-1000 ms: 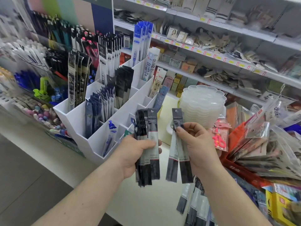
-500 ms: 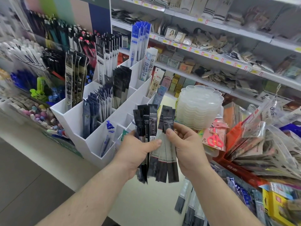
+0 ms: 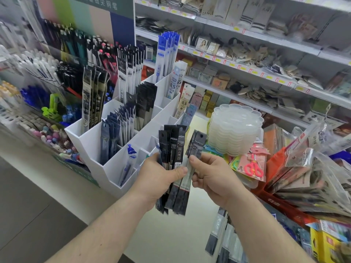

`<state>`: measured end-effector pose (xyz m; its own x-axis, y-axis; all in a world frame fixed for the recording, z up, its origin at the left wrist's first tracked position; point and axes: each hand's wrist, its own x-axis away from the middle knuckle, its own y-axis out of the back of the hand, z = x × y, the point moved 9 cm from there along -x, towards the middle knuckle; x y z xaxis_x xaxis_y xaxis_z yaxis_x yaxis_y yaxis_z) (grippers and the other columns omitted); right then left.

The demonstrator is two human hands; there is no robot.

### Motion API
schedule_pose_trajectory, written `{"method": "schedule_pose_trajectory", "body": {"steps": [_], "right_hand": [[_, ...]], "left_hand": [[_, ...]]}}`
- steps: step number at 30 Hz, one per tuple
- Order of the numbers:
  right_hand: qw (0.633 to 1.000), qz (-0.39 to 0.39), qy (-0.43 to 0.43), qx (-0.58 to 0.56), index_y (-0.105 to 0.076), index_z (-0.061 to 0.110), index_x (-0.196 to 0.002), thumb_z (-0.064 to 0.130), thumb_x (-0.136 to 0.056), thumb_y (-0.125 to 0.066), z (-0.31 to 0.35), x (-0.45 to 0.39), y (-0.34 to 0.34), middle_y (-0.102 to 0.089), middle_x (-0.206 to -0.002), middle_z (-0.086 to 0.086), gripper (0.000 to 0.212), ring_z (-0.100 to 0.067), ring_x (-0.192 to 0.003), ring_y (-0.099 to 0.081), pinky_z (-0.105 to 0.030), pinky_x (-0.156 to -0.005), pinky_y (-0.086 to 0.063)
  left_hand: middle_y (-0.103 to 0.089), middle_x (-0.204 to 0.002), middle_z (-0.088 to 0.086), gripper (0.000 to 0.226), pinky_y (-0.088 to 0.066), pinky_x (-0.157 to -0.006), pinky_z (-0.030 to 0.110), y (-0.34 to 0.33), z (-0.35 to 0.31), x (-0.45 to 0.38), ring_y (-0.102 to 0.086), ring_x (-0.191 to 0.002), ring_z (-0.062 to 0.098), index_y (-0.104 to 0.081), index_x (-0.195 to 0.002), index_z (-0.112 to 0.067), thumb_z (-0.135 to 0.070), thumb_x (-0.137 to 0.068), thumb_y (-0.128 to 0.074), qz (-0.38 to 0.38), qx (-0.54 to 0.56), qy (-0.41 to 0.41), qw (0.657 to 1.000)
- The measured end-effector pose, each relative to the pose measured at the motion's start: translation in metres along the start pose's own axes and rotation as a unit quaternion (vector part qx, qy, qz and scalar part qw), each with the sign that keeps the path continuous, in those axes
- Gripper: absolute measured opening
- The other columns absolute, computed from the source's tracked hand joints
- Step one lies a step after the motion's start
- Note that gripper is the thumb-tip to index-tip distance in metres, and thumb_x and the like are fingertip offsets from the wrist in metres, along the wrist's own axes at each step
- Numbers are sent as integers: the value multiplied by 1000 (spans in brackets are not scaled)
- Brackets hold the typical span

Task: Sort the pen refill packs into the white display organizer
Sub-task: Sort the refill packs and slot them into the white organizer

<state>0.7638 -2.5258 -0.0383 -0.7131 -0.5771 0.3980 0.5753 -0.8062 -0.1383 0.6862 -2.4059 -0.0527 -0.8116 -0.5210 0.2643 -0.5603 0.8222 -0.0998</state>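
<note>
The black refill packs (image 3: 175, 168) are standing upright as a fanned bunch in front of the white organizer (image 3: 106, 168), above the pale counter (image 3: 171, 234). The left hand (image 3: 157, 177) is gripping the bunch around its middle, fingers curled behind and thumb lying across the front. The right hand (image 3: 212, 177) is pinching two more packs (image 3: 196, 147) at the right edge of the bunch, its thumb tip pressing on their front and its other fingers curled beside them; these packs are touching the bunch and overlapping it lower down.

Just left of the hands, the organizer is standing on the counter in stepped rows of compartments. Dark blue packs (image 3: 112, 133) are filling a middle compartment, a single blue pack (image 3: 129, 162) is leaning in a front one, black packs (image 3: 146, 105) are sitting in the next row back, and tall blue-and-white packs (image 3: 167, 54) are rising from the rear.

To the right of the hands, a stack of clear trays (image 3: 233, 130) is sitting on the counter, with pink scissors (image 3: 253, 168) in a packet just in front of it. More refill packs (image 3: 220, 234) are lying on the counter under the right forearm. Bagged goods (image 3: 313, 177) are piling up at the far right, and pens (image 3: 85, 48) are lining the display behind the organizer.
</note>
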Motion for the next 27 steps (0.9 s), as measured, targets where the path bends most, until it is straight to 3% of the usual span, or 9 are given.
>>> {"method": "schedule_pose_trajectory", "body": {"steps": [4,7,9,14,17,19,22,27], "right_hand": [[998,67,-18,-12,-65,2,-89,5,-93,-63,8,-1,-11,-61,-69,-9,6,-15,-52,-55,-25,-50,-51],[997,71,-25,-22,-66,4,-84,4,-93,-62,15,-5,-15,-64,-68,-10,10,-15,-50,-56,-25,-49,-51],[997,37,-20,-65,-63,7,-82,3,-94,-60,27,-12,-10,-62,-64,-7,13,-13,-46,-55,-23,-46,-50],[978,-115,48,-168,-57,7,-87,9,-98,-58,82,-38,16,-55,-50,1,12,-6,-41,-52,-16,-43,-50],[967,-134,96,-196,-58,5,-96,10,-98,-60,114,-49,10,-55,-53,-1,6,-7,-43,-55,-18,-45,-51],[964,-138,131,-185,-57,4,-100,10,-98,-61,133,-53,4,-58,-53,0,7,-9,-45,-57,-19,-46,-52],[959,-176,193,-111,-57,10,-86,11,-96,-64,154,-56,2,-62,-61,-3,12,-13,-49,-60,-25,-52,-56],[943,-201,261,39,-61,13,-76,10,-92,-68,164,-70,-17,-61,-50,4,18,-14,-48,-64,-32,-57,-59]], "left_hand": [[-78,-92,-3,31,-55,-75,28,5,-11,-1,-74,-89,16,-69,-104,-14,-5,-77,-82,2,-9,-7,1000],[-78,-93,1,29,-57,-83,35,13,-25,-1,-74,-92,21,-71,-100,-12,-8,-74,-84,-8,-7,-23,1000],[-78,-89,3,24,-57,-84,37,23,-37,-2,-74,-89,22,-70,-93,-13,-8,-74,-84,-38,-10,-41,998],[-75,-72,6,16,-55,-69,36,56,-63,-4,-71,-66,18,-67,-87,-10,-7,-78,-81,-134,-2,-85,987],[-74,-69,7,16,-54,-64,35,68,-73,1,-70,-58,15,-65,-87,-8,-4,-80,-79,-159,16,-96,983],[-73,-67,6,16,-56,-65,35,73,-75,5,-70,-59,15,-65,-86,-8,-3,-79,-79,-163,18,-96,982],[-74,-68,5,15,-56,-71,37,83,-75,9,-72,-67,19,-66,-86,-10,-6,-80,-79,-173,10,-96,980],[-72,-65,8,12,-51,-67,32,93,-74,14,-68,-62,16,-65,-85,-7,-7,-83,-77,-178,3,-87,980]]}}
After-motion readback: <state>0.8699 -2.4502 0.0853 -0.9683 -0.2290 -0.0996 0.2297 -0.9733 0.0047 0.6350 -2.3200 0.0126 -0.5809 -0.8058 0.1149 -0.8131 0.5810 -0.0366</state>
